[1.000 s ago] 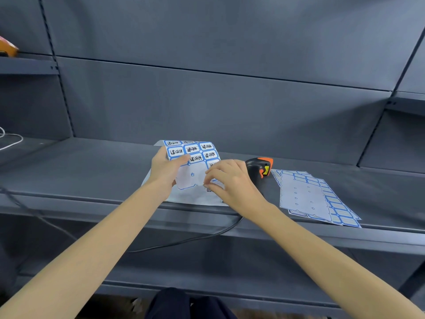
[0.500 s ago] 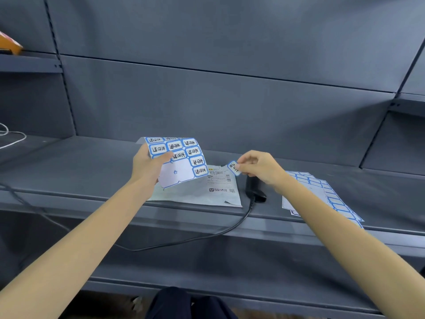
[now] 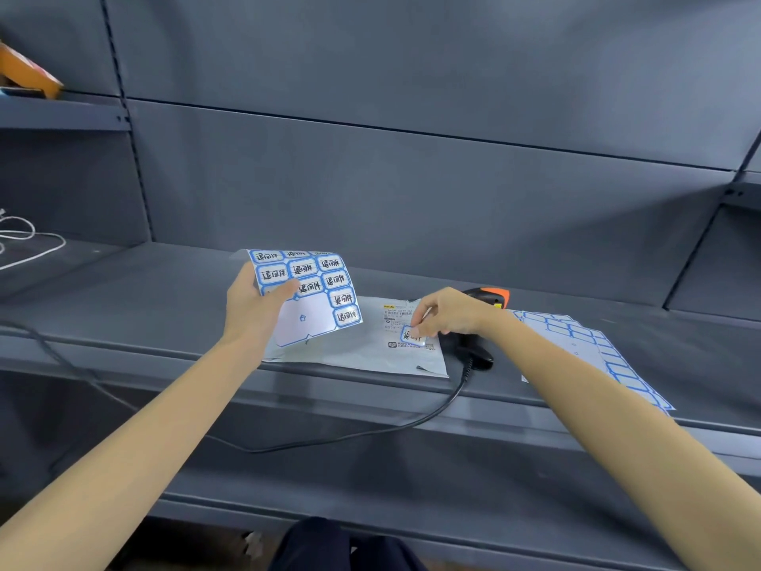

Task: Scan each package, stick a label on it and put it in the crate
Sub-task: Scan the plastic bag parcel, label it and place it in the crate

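Since half a second ago: right hand (image 3: 449,315) lowered, label (image 3: 412,335) pinched in fingertips, touching package (image 3: 370,348) on shelf (image 3: 164,307). Left hand (image 3: 251,307), nine o'clock, gripping label sheet (image 3: 313,290). Step: labelling. Next: pressing flat; crate unseen.

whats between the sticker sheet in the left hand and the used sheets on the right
In the head view, the grey package lies there on the shelf, with the right hand pressing a label onto it, then the scanner.
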A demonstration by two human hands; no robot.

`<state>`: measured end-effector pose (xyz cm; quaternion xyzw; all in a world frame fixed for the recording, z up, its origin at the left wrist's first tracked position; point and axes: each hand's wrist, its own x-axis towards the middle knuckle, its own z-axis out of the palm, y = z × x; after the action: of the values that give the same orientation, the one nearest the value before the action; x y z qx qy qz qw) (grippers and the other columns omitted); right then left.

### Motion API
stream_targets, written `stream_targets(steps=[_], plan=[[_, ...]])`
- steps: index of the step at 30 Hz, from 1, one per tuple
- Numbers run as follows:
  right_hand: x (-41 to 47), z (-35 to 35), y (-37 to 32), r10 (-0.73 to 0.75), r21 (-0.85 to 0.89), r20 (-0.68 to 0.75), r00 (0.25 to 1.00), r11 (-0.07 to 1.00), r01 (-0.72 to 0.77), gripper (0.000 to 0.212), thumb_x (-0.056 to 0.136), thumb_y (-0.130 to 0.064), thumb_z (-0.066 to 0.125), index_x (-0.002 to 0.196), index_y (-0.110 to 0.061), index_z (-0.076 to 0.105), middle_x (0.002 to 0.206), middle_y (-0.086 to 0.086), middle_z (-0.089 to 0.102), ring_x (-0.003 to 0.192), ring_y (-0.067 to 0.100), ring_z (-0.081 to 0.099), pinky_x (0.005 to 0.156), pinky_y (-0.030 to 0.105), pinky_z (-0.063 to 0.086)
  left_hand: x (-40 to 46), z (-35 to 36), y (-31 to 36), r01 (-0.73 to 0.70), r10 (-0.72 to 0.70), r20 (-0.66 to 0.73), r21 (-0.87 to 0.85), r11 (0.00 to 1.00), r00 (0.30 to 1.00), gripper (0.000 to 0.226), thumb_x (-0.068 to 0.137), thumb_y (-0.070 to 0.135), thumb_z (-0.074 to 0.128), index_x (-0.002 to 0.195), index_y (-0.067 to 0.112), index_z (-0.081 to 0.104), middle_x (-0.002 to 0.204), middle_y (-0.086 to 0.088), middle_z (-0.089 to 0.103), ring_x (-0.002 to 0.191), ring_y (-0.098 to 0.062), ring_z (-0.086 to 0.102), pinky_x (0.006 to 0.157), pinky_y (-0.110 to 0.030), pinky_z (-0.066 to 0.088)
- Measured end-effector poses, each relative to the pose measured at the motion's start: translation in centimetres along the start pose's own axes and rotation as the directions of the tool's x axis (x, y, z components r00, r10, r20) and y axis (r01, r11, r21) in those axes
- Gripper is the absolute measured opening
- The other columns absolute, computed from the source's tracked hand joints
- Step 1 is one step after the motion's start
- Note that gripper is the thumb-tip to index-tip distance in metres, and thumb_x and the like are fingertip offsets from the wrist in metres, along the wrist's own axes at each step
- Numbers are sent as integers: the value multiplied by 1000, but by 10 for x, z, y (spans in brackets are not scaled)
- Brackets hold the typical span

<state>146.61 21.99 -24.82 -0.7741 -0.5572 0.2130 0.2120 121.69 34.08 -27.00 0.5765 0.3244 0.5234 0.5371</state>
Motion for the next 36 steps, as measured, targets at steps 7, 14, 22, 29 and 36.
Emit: stream_targets(steps=[7,14,22,29,36], plan=[[4,16,1,-22,-170,-55,998,985,12,14,78,-18,76,90,-18,68,82,-5,68,78,11,60,67,18,44,0,-1,1,-16,16,-5,6,1000,1000,29,87,5,65,100,30,58,98,17,67,92,-9,64,88,-34,51],[-14,16,10,-220,-392,-43,975,901,186,31,89,-8,57,112,-25,70,99,-11,64,86,4,51,73,18,37,-3,0,-1,-4,4,1,-1,1000,1000,29,86,5,65,99,30,58,98,16,67,89,-9,64,82,-31,50],[-31,5,0,-58,-538,196,979,829,157,57,92,-2,36,138,-34,51,104,-12,63,93,20,50,74,14,38,-9,8,5,-1,1,12,0,1000,1000,29,87,9,65,110,24,58,101,15,67,88,-6,62,68,-26,45],[-15,-20,-26,44,749,-36,998,663,-2,52,100,-48,39,117,-5,63,124,11,64,113,22,62,103,34,45,-19,41,24,31,-21,202,-50,998,979,31,84,10,69,109,26,61,108,9,70,101,-14,67,84,-38,53],[-26,-45,-39,-33,837,-226,974,505,211,34,97,-18,51,126,-1,56,127,19,61,104,28,65,81,38,57,-32,76,33,1,14,419,-36,999,908,40,86,16,70,122,23,54,116,5,68,102,-14,67,82,-35,55]])
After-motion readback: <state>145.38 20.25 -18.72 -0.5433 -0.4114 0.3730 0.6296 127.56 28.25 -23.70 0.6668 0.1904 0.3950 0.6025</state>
